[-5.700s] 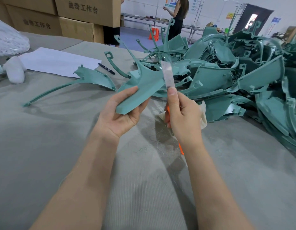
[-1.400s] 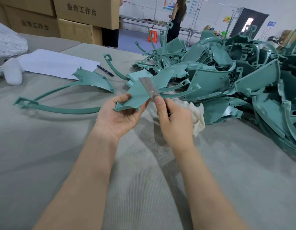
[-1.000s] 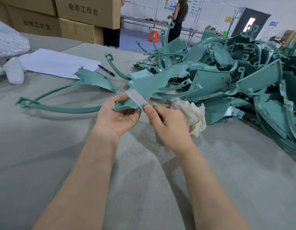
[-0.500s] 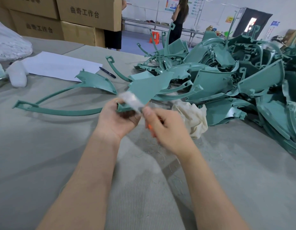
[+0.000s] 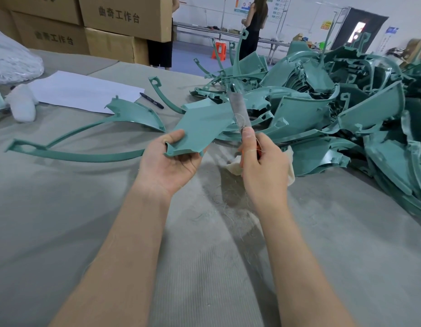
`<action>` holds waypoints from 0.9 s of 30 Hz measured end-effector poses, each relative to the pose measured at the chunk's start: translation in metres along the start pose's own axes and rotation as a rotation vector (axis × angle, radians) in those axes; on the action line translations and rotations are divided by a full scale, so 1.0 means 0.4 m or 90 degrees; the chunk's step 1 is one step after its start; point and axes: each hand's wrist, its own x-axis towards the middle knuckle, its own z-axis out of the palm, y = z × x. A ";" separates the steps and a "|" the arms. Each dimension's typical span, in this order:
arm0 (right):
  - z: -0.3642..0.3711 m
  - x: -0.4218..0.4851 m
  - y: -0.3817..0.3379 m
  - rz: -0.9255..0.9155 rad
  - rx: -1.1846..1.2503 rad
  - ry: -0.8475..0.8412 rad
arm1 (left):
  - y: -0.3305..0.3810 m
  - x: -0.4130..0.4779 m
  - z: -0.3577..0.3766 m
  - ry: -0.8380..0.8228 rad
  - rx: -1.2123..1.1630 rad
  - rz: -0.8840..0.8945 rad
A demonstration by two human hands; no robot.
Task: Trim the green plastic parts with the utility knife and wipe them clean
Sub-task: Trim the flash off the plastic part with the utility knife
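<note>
Beside the part (image 5: 200,128), knife (image 5: 239,109) newly upright

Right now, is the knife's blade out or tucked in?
Out: the utility knife shows a long grey blade sticking up above the right hand gripping it.

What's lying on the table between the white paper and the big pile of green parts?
A black pen beside the white paper, then a thin curved green strip, as the head view shows.

left hand (image 5: 168,165) gripping green part (image 5: 200,131), right hand (image 5: 263,166) gripping knife (image 5: 239,112)
</note>
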 end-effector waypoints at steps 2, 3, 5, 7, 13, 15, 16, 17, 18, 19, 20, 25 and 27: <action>0.001 0.000 0.002 0.004 -0.002 0.006 | 0.000 -0.002 0.001 -0.006 -0.002 -0.005; 0.002 0.000 0.003 0.004 -0.007 0.011 | 0.000 -0.003 0.001 -0.011 -0.003 -0.009; 0.004 0.001 0.006 -0.002 -0.021 0.021 | -0.001 -0.007 0.002 -0.017 0.002 -0.017; 0.007 0.000 0.009 -0.015 -0.039 0.027 | -0.001 -0.010 0.003 -0.020 0.000 -0.025; 0.009 0.001 0.012 -0.050 -0.049 0.033 | -0.003 -0.013 0.000 -0.041 -0.027 -0.062; 0.012 -0.001 0.012 -0.066 -0.045 0.019 | -0.006 -0.013 0.001 -0.049 -0.038 -0.072; 0.016 -0.004 0.010 -0.076 -0.052 0.001 | -0.006 -0.014 0.002 -0.055 -0.044 -0.074; 0.020 -0.007 0.008 -0.085 -0.062 -0.019 | -0.005 -0.014 0.001 -0.059 -0.050 -0.076; 0.023 -0.010 0.006 -0.092 -0.069 -0.036 | -0.004 -0.014 0.001 -0.061 -0.054 -0.077; 0.025 -0.011 0.005 -0.099 -0.074 -0.049 | -0.003 -0.015 0.001 -0.059 -0.053 -0.076; 0.025 -0.012 0.003 -0.106 -0.075 -0.062 | -0.001 -0.015 0.000 -0.053 -0.048 -0.073; 0.022 -0.010 0.001 -0.136 -0.048 -0.149 | 0.003 -0.013 0.002 -0.033 -0.041 -0.074; 0.022 -0.014 -0.006 -0.145 -0.041 -0.197 | 0.005 -0.011 0.000 -0.045 -0.057 -0.062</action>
